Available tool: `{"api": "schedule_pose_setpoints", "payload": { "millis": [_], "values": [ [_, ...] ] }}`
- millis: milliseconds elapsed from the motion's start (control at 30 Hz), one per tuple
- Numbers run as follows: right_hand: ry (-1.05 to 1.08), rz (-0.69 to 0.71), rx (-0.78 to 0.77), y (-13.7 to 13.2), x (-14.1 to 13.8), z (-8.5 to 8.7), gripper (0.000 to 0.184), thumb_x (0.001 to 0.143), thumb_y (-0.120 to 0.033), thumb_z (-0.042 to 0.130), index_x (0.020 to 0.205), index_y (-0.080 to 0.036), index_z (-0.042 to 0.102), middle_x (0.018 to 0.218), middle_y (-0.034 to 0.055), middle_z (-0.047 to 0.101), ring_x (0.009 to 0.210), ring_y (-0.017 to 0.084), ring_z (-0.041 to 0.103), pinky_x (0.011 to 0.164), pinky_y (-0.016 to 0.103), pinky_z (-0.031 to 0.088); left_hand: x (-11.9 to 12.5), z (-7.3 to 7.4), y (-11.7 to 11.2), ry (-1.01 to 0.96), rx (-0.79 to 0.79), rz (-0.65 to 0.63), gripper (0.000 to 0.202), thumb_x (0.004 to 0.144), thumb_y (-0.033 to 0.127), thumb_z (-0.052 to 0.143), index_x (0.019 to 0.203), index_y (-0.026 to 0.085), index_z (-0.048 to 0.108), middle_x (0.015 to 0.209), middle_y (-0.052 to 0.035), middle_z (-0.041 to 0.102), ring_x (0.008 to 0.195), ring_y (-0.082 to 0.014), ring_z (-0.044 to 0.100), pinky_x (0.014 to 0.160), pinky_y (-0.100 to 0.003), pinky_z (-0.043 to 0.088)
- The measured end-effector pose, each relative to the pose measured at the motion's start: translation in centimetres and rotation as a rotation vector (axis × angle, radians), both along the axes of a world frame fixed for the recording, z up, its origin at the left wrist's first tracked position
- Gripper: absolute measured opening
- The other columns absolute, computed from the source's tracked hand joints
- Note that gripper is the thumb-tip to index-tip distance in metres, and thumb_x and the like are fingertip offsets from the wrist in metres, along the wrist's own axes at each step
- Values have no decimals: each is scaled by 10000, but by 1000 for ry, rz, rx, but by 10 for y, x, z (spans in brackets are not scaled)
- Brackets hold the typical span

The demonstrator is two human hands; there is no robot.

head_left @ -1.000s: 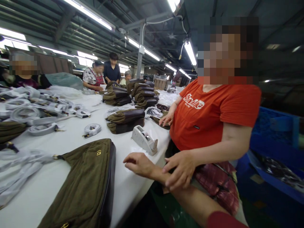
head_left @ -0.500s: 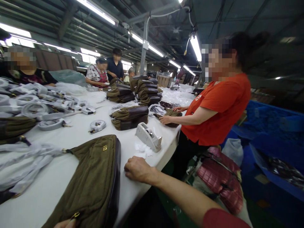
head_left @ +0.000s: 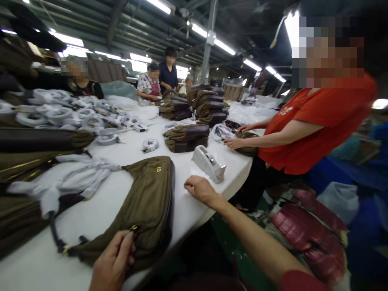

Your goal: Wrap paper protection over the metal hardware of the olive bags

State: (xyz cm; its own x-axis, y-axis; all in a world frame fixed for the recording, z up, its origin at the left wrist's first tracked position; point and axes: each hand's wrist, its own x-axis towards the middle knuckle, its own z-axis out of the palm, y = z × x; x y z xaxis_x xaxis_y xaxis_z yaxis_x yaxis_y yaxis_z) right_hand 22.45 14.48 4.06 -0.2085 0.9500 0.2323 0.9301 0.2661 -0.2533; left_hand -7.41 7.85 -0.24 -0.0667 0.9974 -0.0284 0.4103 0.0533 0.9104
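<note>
An olive-green handbag (head_left: 145, 202) with a dark brown edge lies flat on the white table (head_left: 121, 157) in front of me. My left hand (head_left: 113, 260) is at its near end, fingers pinched on the gold zipper pull (head_left: 133, 228). My right hand (head_left: 201, 189) rests on the table to the right of the bag, fingers curled down on a scrap of white paper, just in front of a white tape dispenser (head_left: 209, 163). The bag's strap, wrapped in white paper (head_left: 79, 178), trails off to the left.
A person in an orange shirt (head_left: 306, 133) stands at the table's right edge with hands on another olive bag (head_left: 247, 143). Stacks of olive bags (head_left: 186, 137) and coiled wrapped straps (head_left: 87, 121) cover the middle and left. Other people work at the far end. Blue crates and a red quilted bag (head_left: 306, 226) sit at the right.
My left hand has come up into view and pinched the zipper pull. My right hand has shifted toward the tape dispenser. The view has swung left; the person in orange has turned back to the table.
</note>
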Motion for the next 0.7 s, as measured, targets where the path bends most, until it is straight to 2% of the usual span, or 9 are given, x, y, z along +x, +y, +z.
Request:
{"api": "schedule_pose_setpoints", "payload": {
  "millis": [133,267,367,467,567,700],
  "values": [
    [133,-49,16,2,26,5,166,897,-184,549,897,-182,716,939,68,727,884,187,654,837,312,476,3,14,-3,-96,-74,-63,404,814,601,504,759,209,578,525,41,567,429,-131,522,437,-225,414],
    [166,-36,-20,-1,38,4,170,902,-239,549,887,-199,713,918,33,727,850,171,653,810,290,475,9,20,-5,-241,-97,-84,339,833,526,540,824,188,557,557,49,579,410,-101,523,405,-196,407],
    [26,-15,-98,-8,32,5,177,905,-262,549,910,-208,718,935,23,727,867,159,655,812,258,470,15,23,-7,-408,-110,-77,326,836,505,562,848,182,520,602,31,627,422,-98,554,381,-178,401],
    [-65,-9,-167,-13,16,3,165,868,-286,596,895,-189,727,919,63,724,878,195,659,807,280,476,26,29,-7,-542,-116,-86,319,847,484,577,884,176,501,683,-4,685,479,-106,614,407,-171,438],
    [-91,-43,-196,-12,-3,-8,148,804,-260,648,837,-133,717,904,147,709,890,262,659,779,328,489,41,35,-8,-627,-136,-113,319,849,466,593,913,167,502,757,-40,720,535,-117,655,445,-179,478],
    [-29,-93,-197,-9,-14,-22,142,820,-164,564,803,-106,692,934,209,696,923,292,652,794,365,492,55,31,-11,-659,-180,-122,384,806,485,642,945,146,529,816,-70,722,586,-135,678,451,-187,496]
  ]
}}
